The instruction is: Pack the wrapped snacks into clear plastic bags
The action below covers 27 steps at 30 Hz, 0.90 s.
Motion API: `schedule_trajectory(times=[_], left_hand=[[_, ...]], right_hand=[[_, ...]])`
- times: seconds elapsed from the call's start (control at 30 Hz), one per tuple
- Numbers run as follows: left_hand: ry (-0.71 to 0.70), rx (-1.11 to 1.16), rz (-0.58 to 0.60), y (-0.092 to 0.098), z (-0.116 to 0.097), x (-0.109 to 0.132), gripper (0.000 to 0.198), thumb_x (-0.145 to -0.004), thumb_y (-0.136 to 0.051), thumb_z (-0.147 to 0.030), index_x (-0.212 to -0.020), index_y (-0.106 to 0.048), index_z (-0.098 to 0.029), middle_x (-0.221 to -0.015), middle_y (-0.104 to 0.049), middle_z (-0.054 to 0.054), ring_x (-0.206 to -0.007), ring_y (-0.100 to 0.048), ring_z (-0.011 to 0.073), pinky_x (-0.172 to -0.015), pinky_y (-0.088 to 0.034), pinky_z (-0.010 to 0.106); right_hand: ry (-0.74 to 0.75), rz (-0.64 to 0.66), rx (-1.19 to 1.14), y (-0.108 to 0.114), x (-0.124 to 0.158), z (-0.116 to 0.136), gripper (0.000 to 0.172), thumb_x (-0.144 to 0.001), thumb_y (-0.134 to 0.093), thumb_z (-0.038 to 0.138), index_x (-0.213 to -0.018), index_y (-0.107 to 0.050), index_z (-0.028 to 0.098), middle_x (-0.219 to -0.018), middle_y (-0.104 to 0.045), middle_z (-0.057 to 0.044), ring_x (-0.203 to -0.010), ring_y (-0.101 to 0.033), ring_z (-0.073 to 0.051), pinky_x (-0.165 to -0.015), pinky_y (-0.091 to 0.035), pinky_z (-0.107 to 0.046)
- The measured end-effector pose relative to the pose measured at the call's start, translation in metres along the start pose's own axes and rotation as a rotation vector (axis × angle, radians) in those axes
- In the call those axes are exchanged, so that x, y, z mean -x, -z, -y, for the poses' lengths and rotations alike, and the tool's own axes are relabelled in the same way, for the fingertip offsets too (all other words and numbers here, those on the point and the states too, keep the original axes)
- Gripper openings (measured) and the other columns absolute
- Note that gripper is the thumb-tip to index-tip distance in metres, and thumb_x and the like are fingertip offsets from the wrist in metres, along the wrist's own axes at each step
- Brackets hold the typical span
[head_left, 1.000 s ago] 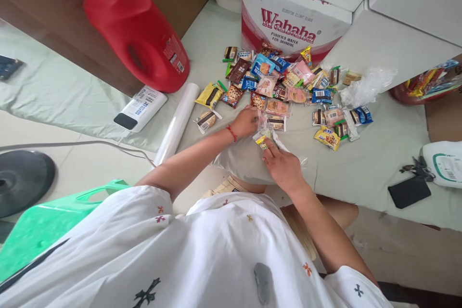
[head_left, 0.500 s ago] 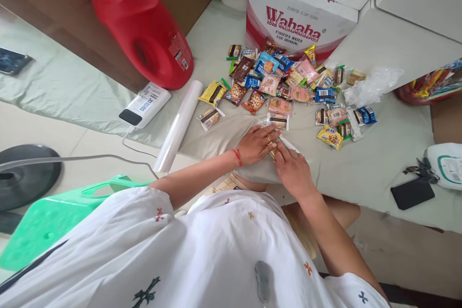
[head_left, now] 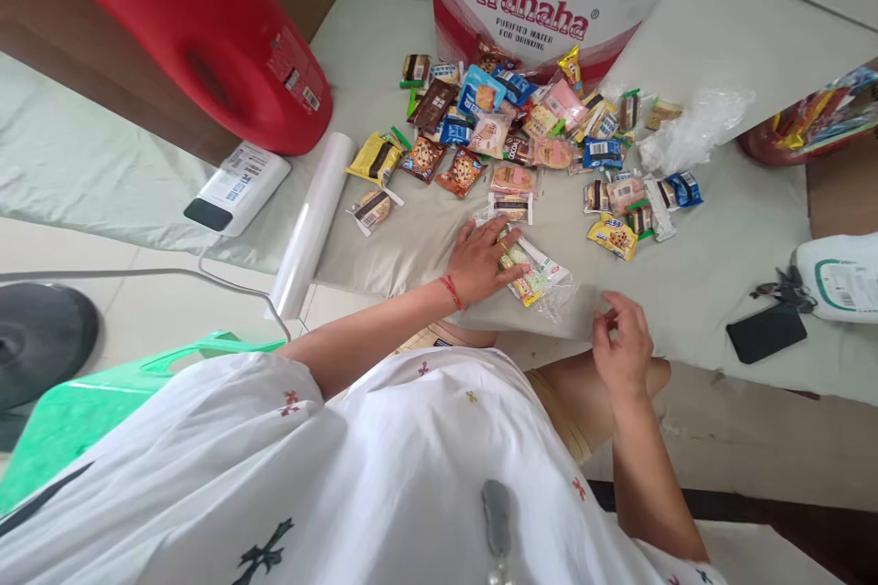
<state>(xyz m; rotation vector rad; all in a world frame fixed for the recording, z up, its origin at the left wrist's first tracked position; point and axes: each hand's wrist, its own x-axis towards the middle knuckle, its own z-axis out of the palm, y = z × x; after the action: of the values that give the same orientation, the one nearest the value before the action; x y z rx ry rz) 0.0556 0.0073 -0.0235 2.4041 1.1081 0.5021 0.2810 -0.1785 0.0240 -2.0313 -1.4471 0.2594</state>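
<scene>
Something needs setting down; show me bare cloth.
Bare cloth lies between the right-hand yellow cookie packet and the flat black case; smaller, between the left hand and the lone wrapped cookie. Snack packets crowd the area before the Wahaha water carton.

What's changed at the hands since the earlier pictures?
The right hand has let go of the yellow-and-green packet in clear plastic and moved right, fingers loosely curled. The left hand has come nearer the person from the edge of the pile of multicoloured wrapped snacks and lies spread on the packet. The pile, the white-and-red cardboard carton and the big red plastic bottle stayed put.
</scene>
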Motion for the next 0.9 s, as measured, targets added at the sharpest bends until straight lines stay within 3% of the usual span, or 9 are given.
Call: schedule_trajectory(times=[0.1, 0.27, 0.3, 0.37, 0.43, 0.5, 0.6, 0.73, 0.9], left_hand=[[0.011, -0.015, 0.012, 0.000, 0.001, -0.001, 0.068, -0.095, -0.058, -0.068, -0.148, -0.058, -0.024, -0.165, -0.043, 0.017, -0.151, -0.045, 0.0331, -0.127, -0.019, 0.058], [0.007, -0.019, 0.003, 0.000, 0.001, -0.001, 0.067, -0.095, -0.058, -0.068, -0.147, -0.060, -0.025, -0.165, -0.045, 0.017, -0.149, -0.046, 0.0335, -0.127, -0.019, 0.057], [0.009, -0.018, -0.003, -0.001, 0.001, -0.001, 0.067, -0.095, -0.058, -0.068, -0.146, -0.060, -0.024, -0.164, -0.045, 0.017, -0.149, -0.046, 0.0335, -0.127, -0.019, 0.057], [0.008, -0.016, -0.013, -0.002, 0.002, -0.001, 0.067, -0.094, -0.059, -0.068, -0.145, -0.061, -0.024, -0.163, -0.047, 0.017, -0.149, -0.047, 0.0335, -0.127, -0.020, 0.057], [0.003, -0.012, -0.024, -0.004, 0.002, -0.002, 0.067, -0.094, -0.059, -0.069, -0.144, -0.062, -0.023, -0.162, -0.048, 0.018, -0.148, -0.047, 0.0334, -0.126, -0.020, 0.056], [0.001, -0.016, -0.034, -0.006, 0.002, -0.002, 0.068, -0.094, -0.059, -0.069, -0.143, -0.062, -0.023, -0.162, -0.048, 0.018, -0.148, -0.047, 0.0337, -0.126, -0.020, 0.056], [0.010, -0.029, -0.034, -0.006, -0.001, -0.002, 0.066, -0.095, -0.057, -0.069, -0.142, -0.063, -0.023, -0.163, -0.047, 0.018, -0.148, -0.046, 0.0343, -0.125, -0.020, 0.058], [0.025, -0.042, -0.019, -0.003, -0.005, -0.002, 0.061, -0.098, -0.054, -0.063, -0.143, -0.063, -0.022, -0.163, -0.047, 0.019, -0.150, -0.044, 0.0348, -0.125, -0.021, 0.059], [0.049, -0.046, -0.029, -0.003, -0.007, 0.000, 0.056, -0.099, -0.055, -0.056, -0.143, -0.062, -0.023, -0.164, -0.045, 0.017, -0.151, -0.043, 0.0333, -0.126, -0.021, 0.058]], right_hand=[[-0.147, -0.017, -0.181, -0.011, -0.031, -0.010, 0.061, -0.098, -0.053, 0.054, -0.146, -0.052, 0.016, -0.128, -0.070, -0.018, -0.101, -0.067, -0.024, -0.080, -0.058, -0.039], [-0.358, 0.185, -0.341, -0.048, -0.039, 0.010, 0.105, -0.080, -0.073, 0.064, -0.161, -0.031, 0.013, -0.111, -0.075, -0.012, -0.072, -0.063, -0.018, -0.065, -0.053, -0.032], [-0.375, 0.230, -0.336, -0.052, -0.035, 0.016, 0.104, -0.076, -0.078, 0.061, -0.159, -0.036, 0.013, -0.103, -0.075, -0.009, -0.068, -0.062, -0.018, -0.065, -0.052, -0.031], [-0.400, 0.264, -0.369, -0.054, -0.024, 0.027, 0.079, -0.079, -0.075, 0.058, -0.143, -0.056, 0.015, -0.084, -0.072, -0.002, -0.064, -0.059, -0.016, -0.063, -0.049, -0.029], [-0.418, 0.204, -0.406, -0.051, -0.016, 0.037, 0.049, -0.087, -0.066, 0.055, -0.116, -0.068, 0.016, -0.071, -0.065, 0.002, -0.060, -0.054, -0.014, -0.060, -0.046, -0.026], [-0.410, 0.094, -0.382, -0.048, -0.015, 0.045, 0.037, -0.090, -0.062, 0.053, -0.100, -0.068, 0.018, -0.067, -0.062, 0.003, -0.057, -0.052, -0.013, -0.057, -0.043, -0.025], [-0.276, -0.011, -0.218, -0.053, -0.027, 0.062, 0.027, -0.094, -0.058, 0.045, -0.093, -0.066, 0.020, -0.072, -0.065, 0.001, -0.063, -0.057, -0.015, -0.065, -0.046, -0.026], [-0.106, 0.050, 0.137, -0.080, -0.051, 0.089, 0.023, -0.100, -0.046, 0.031, -0.089, -0.062, 0.019, -0.084, -0.067, -0.006, -0.076, -0.060, -0.019, -0.071, -0.044, -0.029], [-0.003, 0.058, 0.320, -0.103, -0.045, 0.106, 0.036, -0.106, -0.033, 0.024, -0.108, -0.067, 0.012, -0.105, -0.066, -0.018, -0.095, -0.061, -0.027, -0.083, -0.049, -0.038]])
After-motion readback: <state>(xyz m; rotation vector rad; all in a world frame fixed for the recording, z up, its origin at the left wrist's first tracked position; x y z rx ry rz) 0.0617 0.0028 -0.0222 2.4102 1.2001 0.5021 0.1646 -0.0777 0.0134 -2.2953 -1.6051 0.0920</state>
